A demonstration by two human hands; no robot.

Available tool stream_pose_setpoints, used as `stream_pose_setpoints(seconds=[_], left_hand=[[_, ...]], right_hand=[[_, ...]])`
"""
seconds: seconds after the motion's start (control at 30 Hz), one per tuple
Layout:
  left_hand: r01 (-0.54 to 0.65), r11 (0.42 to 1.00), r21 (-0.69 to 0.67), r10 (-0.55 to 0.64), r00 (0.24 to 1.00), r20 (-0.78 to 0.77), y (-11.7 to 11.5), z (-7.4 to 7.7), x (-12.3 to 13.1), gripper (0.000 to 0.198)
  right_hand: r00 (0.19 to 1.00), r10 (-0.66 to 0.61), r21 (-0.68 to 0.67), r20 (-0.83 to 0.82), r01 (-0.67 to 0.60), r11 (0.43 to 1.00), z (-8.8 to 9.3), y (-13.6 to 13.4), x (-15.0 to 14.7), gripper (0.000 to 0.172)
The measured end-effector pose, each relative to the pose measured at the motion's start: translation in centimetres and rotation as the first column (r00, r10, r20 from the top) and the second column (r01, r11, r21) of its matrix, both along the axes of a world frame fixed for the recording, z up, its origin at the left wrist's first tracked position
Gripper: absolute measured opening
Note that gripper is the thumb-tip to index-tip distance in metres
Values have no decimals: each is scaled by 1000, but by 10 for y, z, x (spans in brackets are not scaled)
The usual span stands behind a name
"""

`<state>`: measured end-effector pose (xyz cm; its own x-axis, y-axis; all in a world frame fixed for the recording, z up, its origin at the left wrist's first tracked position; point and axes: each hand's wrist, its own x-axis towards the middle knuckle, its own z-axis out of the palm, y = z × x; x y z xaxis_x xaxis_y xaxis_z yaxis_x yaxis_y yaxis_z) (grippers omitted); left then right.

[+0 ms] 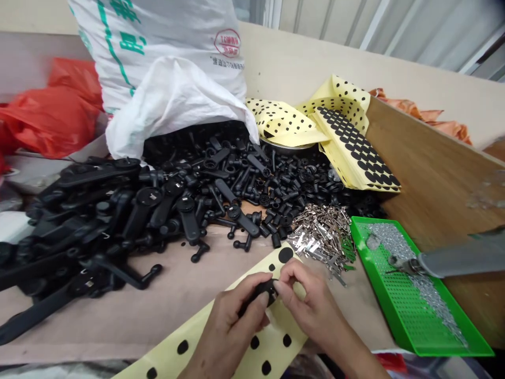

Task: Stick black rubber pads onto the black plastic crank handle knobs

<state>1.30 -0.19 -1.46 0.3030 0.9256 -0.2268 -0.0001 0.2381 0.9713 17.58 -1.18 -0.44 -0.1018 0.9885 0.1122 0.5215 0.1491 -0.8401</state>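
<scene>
Black part (263, 291) pinched between both hands (272, 310).

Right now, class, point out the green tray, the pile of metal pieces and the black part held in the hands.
green tray (394, 310): head view, bare perforated floor.
pile of metal pieces (321, 237): head view, middle of the heap.
black part (265, 290): head view, its exposed top.

- A small assembly workshop is shown.
- Beyond the hands (272, 310), the counter (165, 295) is heaped with black plastic levers (165, 200) spilled from a woven sack (169, 47).
- To the right, metal clips (321, 234), a green tray (414, 326) of screws and yellow sticker sheets (347, 137) are seen.
</scene>
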Motion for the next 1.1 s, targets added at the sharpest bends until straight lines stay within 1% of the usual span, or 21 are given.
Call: stream_pose_setpoints(seconds=[0.03,0.1,0.2,0.27,0.3,0.37,0.4,0.47,0.57,0.67,0.7,0.77,0.83,0.9,0.97,1.0,1.03,1.1], left_hand=[[2,1000,-15,-1,1000,8,1,0,0,25],[1,998,-68,1,999,38,1,2,1,24],[-7,982,-189,32,991,127,2,4,3,25],[-21,955,-296,84,976,200,2,5,4,26],[-35,935,-352,124,965,232,3,5,4,27],[-81,894,-440,221,935,277,4,6,5,30],[-106,878,-467,269,916,297,5,7,5,32],[-153,860,-486,345,877,334,5,8,7,37],[-196,839,-508,407,846,345,3,10,11,44],[-227,822,-521,447,825,346,1,8,14,49],[-224,826,-517,447,819,359,0,7,13,49],[-184,845,-503,413,822,393,0,3,11,46],[-114,865,-488,344,843,414,0,-2,6,41],[-51,876,-479,272,873,405,2,-4,0,37],[-9,884,-468,211,901,379,3,-4,-5,34],[6,888,-460,185,911,367,3,-3,-7,33],[15,893,-451,164,920,356,4,-2,-9,33],[16,906,-423,134,937,322,4,0,-11,32]], right_hand=[[1000,-11,-23,-23,11,1000,-1,0,-1,14],[989,-31,-116,-143,14,993,-4,2,-1,11],[930,-28,-258,-368,-73,963,-8,3,-1,15],[889,-16,-299,-458,-138,944,-9,4,-2,15],[882,-12,-303,-471,-149,941,-8,4,-3,14],[906,-2,-258,-424,-118,959,-5,2,-6,11],[931,10,-213,-364,-93,973,-4,1,-8,13],[976,33,-138,-216,-64,988,-2,-3,-15,25],[996,77,-109,-39,-81,991,-4,-9,-25,51],[987,126,1,103,-127,992,-11,-12,-29,62],[981,143,33,128,-148,988,-13,-13,-27,64],[972,185,35,143,-192,981,-16,-13,-22,70],[964,213,-11,157,-213,977,-16,-13,-13,73],[957,225,-67,184,-216,974,-14,-13,-6,72],[959,219,-86,177,-207,975,-11,-13,-1,68],[967,209,-79,148,-199,977,-10,-12,-1,65],[975,194,-67,105,-187,980,-10,-12,-1,60],[989,147,-36,3,-147,989,-10,-11,-2,44]])
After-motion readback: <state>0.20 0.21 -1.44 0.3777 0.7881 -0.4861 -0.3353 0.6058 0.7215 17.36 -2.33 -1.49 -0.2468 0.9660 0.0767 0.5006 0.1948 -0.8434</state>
